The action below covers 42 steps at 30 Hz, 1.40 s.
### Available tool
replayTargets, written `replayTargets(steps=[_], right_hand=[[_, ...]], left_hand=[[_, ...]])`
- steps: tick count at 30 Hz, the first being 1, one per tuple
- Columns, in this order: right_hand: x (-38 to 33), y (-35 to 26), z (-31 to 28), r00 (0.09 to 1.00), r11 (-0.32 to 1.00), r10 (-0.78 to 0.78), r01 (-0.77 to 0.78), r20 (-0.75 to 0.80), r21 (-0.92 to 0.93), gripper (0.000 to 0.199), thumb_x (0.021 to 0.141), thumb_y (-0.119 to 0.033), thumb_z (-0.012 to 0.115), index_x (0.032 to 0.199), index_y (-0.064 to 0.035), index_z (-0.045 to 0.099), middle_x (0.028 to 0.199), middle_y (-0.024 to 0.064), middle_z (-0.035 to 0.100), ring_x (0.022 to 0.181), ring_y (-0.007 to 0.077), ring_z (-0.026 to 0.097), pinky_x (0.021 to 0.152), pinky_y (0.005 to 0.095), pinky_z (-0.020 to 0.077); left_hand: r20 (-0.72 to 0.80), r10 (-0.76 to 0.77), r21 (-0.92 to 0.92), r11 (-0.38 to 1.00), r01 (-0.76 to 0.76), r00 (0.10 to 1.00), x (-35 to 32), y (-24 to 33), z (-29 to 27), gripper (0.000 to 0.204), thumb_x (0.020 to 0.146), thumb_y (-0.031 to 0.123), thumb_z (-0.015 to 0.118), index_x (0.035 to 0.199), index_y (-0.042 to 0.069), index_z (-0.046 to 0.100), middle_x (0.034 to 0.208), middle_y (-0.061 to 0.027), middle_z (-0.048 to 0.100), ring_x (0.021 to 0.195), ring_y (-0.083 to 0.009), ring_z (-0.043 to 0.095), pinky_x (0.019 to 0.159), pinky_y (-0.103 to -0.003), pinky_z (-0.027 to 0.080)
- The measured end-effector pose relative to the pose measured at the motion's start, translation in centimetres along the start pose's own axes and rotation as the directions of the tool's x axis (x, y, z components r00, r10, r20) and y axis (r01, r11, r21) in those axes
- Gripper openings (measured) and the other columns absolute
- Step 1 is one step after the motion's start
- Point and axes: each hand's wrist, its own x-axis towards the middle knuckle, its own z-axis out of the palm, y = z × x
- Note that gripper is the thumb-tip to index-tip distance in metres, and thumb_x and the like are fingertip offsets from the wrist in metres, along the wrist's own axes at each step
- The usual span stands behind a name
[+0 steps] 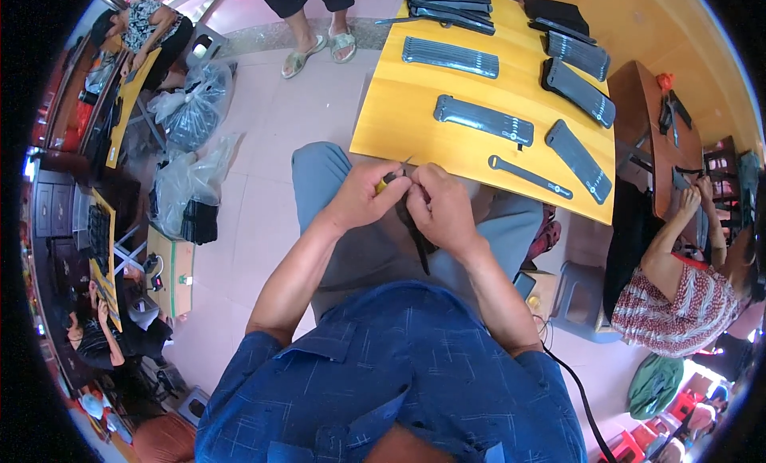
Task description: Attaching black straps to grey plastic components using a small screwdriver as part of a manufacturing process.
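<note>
In front of my lap, just off the near edge of the yellow table, my two hands meet with fingertips almost touching. My left hand [363, 197] is closed around a small yellow-and-black tool [388, 178]; its kind is mostly hidden by the fingers. A thin tip shows above the fingers. My right hand [448, 211] pinches a black strap [420, 244], whose tail hangs toward my lap. On the table close by lie a single black strap with a looped end [531, 177] and a flat bundle of black straps [484, 121].
The yellow table [399, 104] carries more strap bundles [450, 57] and a tall stack [451, 7]. A person's feet [315, 52] stand beyond it. Co-workers sit left and right. Clear plastic bags [191, 104] and a carton [170, 275] stand on the left floor.
</note>
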Motion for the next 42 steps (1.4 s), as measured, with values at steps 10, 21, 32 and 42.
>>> replayTargets(steps=[10, 21, 32, 42], right_hand=[[1.4, 0.1, -1.6, 0.961, 0.929, 0.065, -0.157, 0.268, 0.335, 0.007, 0.096, -0.006, 0.055, 0.096, -0.0003, 0.059, 0.083, 0.0182, 0.058, 0.074, 0.0336, 0.058, 0.070, 0.0390, 0.0470], [0.7, -0.3, -3.5, 0.949, 0.946, 0.024, -0.122, 0.313, 0.299, 0.023, 0.101, -0.021, 0.055, 0.091, -0.0009, 0.055, 0.079, 0.0223, 0.055, 0.074, 0.0437, 0.057, 0.067, 0.0489, 0.0454], [-1.7, 1.4, 0.2, 0.956, 0.697, 0.284, -0.257, 0.072, 0.669, 0.021, 0.098, -0.007, 0.054, 0.078, -0.0006, 0.052, 0.066, 0.0025, 0.043, 0.064, 0.0061, 0.042, 0.056, 0.0290, 0.0364], [0.2, -0.4, -2.8, 1.000, 0.938, -0.007, -0.002, 0.025, 0.347, 0.013, 0.094, -0.011, 0.058, 0.087, -0.0012, 0.064, 0.071, 0.0154, 0.058, 0.061, 0.0238, 0.055, 0.062, 0.0351, 0.0481]], left_hand=[[-0.085, 0.075, -0.141, 0.986, -0.087, 0.994, -0.6, 1.2, -0.1, 0.027, 0.095, 0.008, 0.068, 0.072, 0.004, 0.054, 0.060, 0.0030, 0.043, 0.058, -0.0044, 0.039, 0.051, -0.027, 0.031], [-0.206, -0.007, -0.164, 0.986, -0.027, 0.979, -0.9, 1.9, 1.9, 0.026, 0.096, 0.008, 0.068, 0.073, 0.004, 0.058, 0.060, 0.0047, 0.046, 0.058, -0.0031, 0.041, 0.049, -0.026, 0.031], [-0.396, 0.057, -0.029, 0.997, -0.075, 0.917, -0.8, 2.4, 4.8, 0.028, 0.094, 0.012, 0.068, 0.071, 0.003, 0.055, 0.058, 0.0015, 0.048, 0.056, -0.0054, 0.045, 0.051, -0.026, 0.035], [-0.176, -0.118, -0.281, 0.957, 0.064, 0.977, 0.1, 3.0, 3.6, 0.032, 0.103, 0.024, 0.067, 0.079, 0.004, 0.062, 0.063, 0.0054, 0.054, 0.055, -0.0042, 0.048, 0.049, -0.024, 0.035]])
